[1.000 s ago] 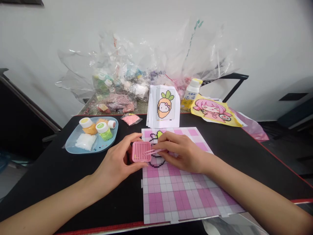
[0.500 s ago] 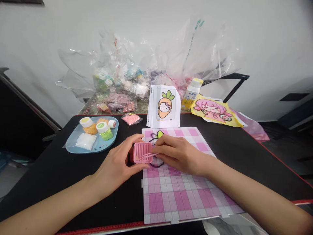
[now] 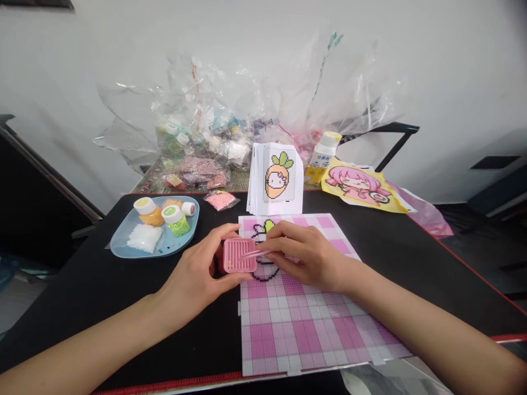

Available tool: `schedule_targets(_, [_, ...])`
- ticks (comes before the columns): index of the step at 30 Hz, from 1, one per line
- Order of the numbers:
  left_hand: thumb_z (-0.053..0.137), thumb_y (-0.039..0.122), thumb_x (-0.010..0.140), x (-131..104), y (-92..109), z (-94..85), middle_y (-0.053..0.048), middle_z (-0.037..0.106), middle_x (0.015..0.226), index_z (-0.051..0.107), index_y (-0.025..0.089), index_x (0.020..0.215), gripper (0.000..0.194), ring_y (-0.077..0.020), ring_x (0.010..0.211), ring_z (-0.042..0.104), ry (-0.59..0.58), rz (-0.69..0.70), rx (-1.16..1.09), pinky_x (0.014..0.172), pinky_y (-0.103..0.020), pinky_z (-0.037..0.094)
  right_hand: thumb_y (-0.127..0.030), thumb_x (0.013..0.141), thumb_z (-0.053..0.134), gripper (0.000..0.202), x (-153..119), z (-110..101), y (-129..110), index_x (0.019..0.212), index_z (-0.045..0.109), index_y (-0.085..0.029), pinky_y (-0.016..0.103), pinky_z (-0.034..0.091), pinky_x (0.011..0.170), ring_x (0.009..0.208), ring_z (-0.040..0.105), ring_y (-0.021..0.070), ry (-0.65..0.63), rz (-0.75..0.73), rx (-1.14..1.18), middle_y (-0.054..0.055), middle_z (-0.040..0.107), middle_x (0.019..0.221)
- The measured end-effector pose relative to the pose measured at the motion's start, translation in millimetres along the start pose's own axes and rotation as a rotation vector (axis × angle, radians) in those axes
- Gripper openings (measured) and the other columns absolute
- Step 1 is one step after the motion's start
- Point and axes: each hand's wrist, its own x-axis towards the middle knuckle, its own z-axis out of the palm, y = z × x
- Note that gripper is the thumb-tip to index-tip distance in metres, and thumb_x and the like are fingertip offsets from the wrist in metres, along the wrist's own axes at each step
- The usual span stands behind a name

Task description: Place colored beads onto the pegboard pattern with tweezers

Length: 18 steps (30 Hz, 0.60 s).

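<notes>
Left fingers [image 3: 222, 232] are clasping the pink tray [image 3: 239, 270], right fingers [image 3: 284, 246] are pinching tweezers [image 3: 256, 254] at its grooves [image 3: 235, 251]; tray should be staying steady, tips [image 3: 242, 257] working lightly along the rows.

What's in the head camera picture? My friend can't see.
The left hand holds a ridged pink tray and the right hand holds pink tweezers over it, near a checked board with black outlines. Behind stands a carrot picture.
</notes>
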Motion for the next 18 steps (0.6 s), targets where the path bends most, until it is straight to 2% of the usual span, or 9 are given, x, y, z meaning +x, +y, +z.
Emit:
schedule_targets(4, [0.075,0.041,0.076,1,2,-1.3,-0.003,0.068,0.11,0.044,0.029,0.13,0.063,-0.0166,0.071,0.064,-0.01,-0.035,-0.038,0.062,-0.031,0.051,-0.018,0.094,0.055,0.012,0,-2,4,0.098,0.066,-0.014,0.025,0.051,0.059,0.072,0.062,0.0129,0.062,0.015,0.03,0.007,0.064,0.088])
schedule_targets(9, [0.073,0.043,0.078,2,0,-2.8,-0.004,0.067,0.108,0.045,0.027,0.129,0.061,-0.0157,0.069,0.063,-0.026,-0.039,-0.054,0.056,-0.028,0.048,-0.016,0.09,0.059,0.007,0,-6,8,0.092,0.066,-0.014,0.021,0.048,0.054,0.065,0.06,0.0102,0.127,0.089,-0.008,0.005,0.064,0.082])
schedule_targets(13, [0.072,0.044,0.078,3,-1,-4.5,-0.004,0.066,0.106,0.046,0.026,0.128,0.059,-0.0138,0.065,0.058,0.002,-0.041,-0.036,0.054,-0.028,0.047,-0.022,0.09,0.061,0.008,-3,-6,13,0.085,0.065,-0.017,0.021,0.042,0.05,0.06,0.055,0.0094,0.179,0.186,-0.123,0.002,0.064,0.076])
schedule_targets(18, [0.072,0.042,0.078,4,0,-4.8,-0.004,0.066,0.107,0.047,0.026,0.127,0.058,-0.0124,0.062,0.056,0.008,-0.064,-0.055,0.053,-0.027,0.047,-0.029,0.09,0.062,0.017,-6,-5,20,0.079,0.065,-0.016,0.022,0.04,0.051,0.058,0.053,0.0095,0.155,0.295,-0.214,0.002,0.064,0.074])
